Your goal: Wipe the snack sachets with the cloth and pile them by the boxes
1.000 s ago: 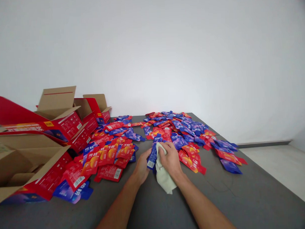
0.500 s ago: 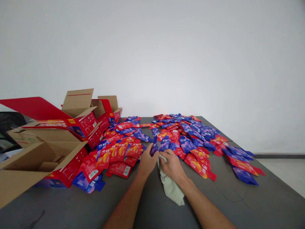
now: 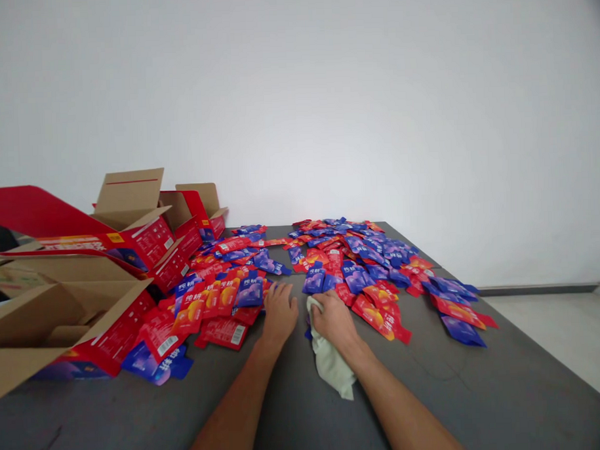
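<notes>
Nearest on the dark table (image 3: 297,415), a pale cloth (image 3: 332,368) lies crumpled below the right hand (image 3: 335,322), whose curled fingers grip its upper end. The left hand (image 3: 280,311) has its thumb apart from the fingers, with nothing visible in its grasp. It is just beside a blue pouch (image 3: 250,289) atop the left pile of pouches (image 3: 204,300); contact cannot be determined. Further off lie the right pile of pouches (image 3: 362,249) and a white wall (image 3: 296,120).
</notes>
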Demonstrator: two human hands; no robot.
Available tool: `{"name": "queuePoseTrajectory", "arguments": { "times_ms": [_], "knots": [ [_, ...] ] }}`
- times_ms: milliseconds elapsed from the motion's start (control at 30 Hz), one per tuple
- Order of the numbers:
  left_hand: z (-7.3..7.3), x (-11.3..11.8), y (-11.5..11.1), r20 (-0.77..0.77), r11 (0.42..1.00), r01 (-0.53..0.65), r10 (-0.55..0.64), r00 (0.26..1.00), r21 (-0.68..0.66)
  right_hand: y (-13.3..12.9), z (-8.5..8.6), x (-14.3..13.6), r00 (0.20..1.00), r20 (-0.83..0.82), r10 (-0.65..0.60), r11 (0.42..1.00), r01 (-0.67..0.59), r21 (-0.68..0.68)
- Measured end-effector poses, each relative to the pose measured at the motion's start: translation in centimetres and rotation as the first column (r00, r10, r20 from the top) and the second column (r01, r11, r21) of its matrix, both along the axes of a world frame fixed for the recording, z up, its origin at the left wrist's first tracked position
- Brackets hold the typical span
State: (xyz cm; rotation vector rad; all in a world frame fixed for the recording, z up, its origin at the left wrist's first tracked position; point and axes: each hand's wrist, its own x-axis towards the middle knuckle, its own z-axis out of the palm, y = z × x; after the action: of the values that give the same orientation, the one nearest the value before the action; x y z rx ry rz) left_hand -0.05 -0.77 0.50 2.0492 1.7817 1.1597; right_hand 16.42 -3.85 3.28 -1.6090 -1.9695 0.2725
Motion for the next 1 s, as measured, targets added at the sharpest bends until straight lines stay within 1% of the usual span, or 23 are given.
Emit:
{"name": "queuePoseTrajectory", "arguments": {
  "times_ms": [67,133,200,300,400,533,667,767,833,900,1000],
  "knots": [
    [-0.6,0.7,-0.1,0.029,0.993,0.112,-0.112,0.993,-0.025,0.0,-0.1,0.0,0.999,0.009,-0.042,0.999,0.042,-0.009],
    [-1.0,1.2,-0.3,0.044,0.979,0.194,-0.192,0.98,-0.063,0.1,-0.2,0.1,0.996,0.013,-0.088,0.996,0.089,-0.016],
    [-1.1,1.6,-0.6,0.026,0.958,0.268,-0.266,0.963,-0.107,0.1,-0.2,0.1,0.991,0.019,-0.132,0.99,0.133,-0.039],
    [-1.0,1.9,-1.1,-0.016,0.919,0.362,-0.369,0.929,-0.156,0.2,-0.2,0.2,0.981,0.065,-0.181,0.978,0.187,-0.094],
    [-0.8,1.9,-1.5,0.034,0.892,0.416,-0.417,0.908,-0.18,0.1,0.1,0.4,0.969,0.128,-0.211,0.968,0.225,-0.113],
    [-1.0,1.9,-1.8,0.113,0.877,0.449,-0.435,0.893,-0.17,-0.1,0.4,0.6,0.96,0.17,-0.22,0.963,0.242,-0.116],
    [-1.2,2.5,-1.8,0.178,0.889,0.429,-0.402,0.898,-0.158,-0.3,0.6,0.5,0.964,0.161,-0.211,0.967,0.23,-0.111],
    [-1.0,2.6,-1.6,0.245,0.91,0.378,-0.333,0.911,-0.169,-0.3,0.6,0.5,0.967,0.148,-0.207,0.969,0.223,-0.104],
    [-0.8,2.4,-1.5,0.337,0.926,0.339,-0.269,0.902,-0.166,-0.3,0.6,0.5,0.969,0.134,-0.208,0.969,0.223,-0.105],
    [-0.6,1.9,-1.3,0.467,0.944,0.29,-0.188,0.864,-0.156,-0.2,0.5,0.5,0.972,0.113,-0.205,0.97,0.217,-0.107],
    [-0.1,1.3,-1.0,0.664,0.955,0.241,-0.066,0.745,-0.176,0.1,0.3,0.5,0.983,0.05,-0.179,0.981,0.182,-0.072]
  ]
}}
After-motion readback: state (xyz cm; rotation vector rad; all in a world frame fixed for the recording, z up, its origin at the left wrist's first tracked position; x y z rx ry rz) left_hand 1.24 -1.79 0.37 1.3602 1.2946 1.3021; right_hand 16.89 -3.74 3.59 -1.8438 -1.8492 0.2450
